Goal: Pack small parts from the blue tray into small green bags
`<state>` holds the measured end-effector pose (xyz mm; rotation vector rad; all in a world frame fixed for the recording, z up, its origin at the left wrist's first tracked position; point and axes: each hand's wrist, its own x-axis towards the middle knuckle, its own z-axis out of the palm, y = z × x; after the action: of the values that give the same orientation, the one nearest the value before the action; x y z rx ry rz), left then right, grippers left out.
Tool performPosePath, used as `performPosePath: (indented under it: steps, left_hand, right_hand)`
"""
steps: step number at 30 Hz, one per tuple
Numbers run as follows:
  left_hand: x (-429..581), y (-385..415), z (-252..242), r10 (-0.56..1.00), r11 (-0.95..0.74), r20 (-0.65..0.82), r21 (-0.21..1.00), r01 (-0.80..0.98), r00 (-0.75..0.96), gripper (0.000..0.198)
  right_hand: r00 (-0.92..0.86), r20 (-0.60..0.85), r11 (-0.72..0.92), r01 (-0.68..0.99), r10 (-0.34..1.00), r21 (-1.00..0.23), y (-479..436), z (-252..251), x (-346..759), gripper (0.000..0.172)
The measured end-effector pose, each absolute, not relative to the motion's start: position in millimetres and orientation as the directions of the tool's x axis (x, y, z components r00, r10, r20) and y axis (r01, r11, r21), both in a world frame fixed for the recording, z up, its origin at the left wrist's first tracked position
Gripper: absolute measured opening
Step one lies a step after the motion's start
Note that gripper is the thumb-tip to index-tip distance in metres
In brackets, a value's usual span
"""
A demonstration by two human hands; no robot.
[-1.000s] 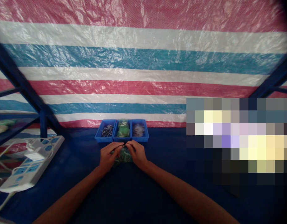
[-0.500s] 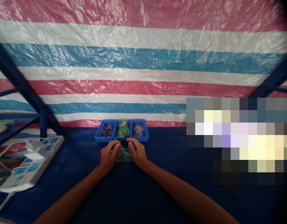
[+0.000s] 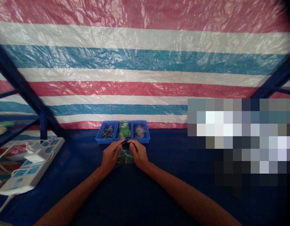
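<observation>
My left hand (image 3: 109,154) is closed in a pinch, with a small dark piece (image 3: 125,143) showing at its fingertips. From the other side, the closed fingers of my right hand (image 3: 139,154) meet the same piece; its exact kind is too small to tell. Below the fingers, a clear plastic bag (image 3: 125,158) with greenish contents lies on the dark blue tabletop, partly covered by both hands. Just beyond stand three joined blue trays: the left tray (image 3: 98,139) holds dark and silvery slim parts, the middle tray (image 3: 116,137) green bagged items, the right tray (image 3: 147,137) whitish translucent pieces.
To the left lies a white power strip (image 3: 41,168) with plugs and cables. Blue metal frame bars (image 3: 42,125) rise at both sides. A striped plastic sheet (image 3: 145,59) hangs behind the table. The area at right is pixelated.
My fingertips have come slightly closer together, and the dark piece between them shows more plainly. The trays and the bag stay in place.
</observation>
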<state>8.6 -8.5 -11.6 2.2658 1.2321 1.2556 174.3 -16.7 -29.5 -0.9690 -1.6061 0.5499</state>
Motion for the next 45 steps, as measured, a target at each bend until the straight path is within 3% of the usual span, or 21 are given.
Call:
performPosePath:
  steps: [6,16,26,34,45]
  left_hand:
    - [8.9,-8.2,-13.1,0.86,-0.49,0.481,0.682,0.543,0.172,0.031]
    - [9.2,-6.3,-7.2,0.89,-0.449,0.415,0.732,0.512,0.187,0.03]
    - [7.9,-7.9,-7.4,0.857,-0.503,0.463,0.661,0.557,0.225,0.029]
    - [8.1,-7.4,-10.9,0.749,-0.634,0.598,0.519,0.573,0.287,0.017]
    - [5.4,-7.1,-7.5,0.815,-0.506,0.549,0.523,0.685,0.183,0.027]
  right_hand:
    - [-0.028,0.599,0.577,0.307,0.8,-0.756,-17.7,-28.2,174.6,0.026]
    - [-0.071,0.654,0.638,0.319,0.753,-0.701,-15.9,-29.9,174.1,0.022]
    - [-0.073,0.636,0.62,0.33,0.768,-0.712,-14.9,-30.7,172.9,0.017]
    - [-0.023,0.633,0.594,0.375,0.774,-0.712,-14.2,-30.1,174.3,0.022]
    - [-0.056,0.634,0.616,0.316,0.771,-0.722,-15.7,-34.0,172.3,0.02]
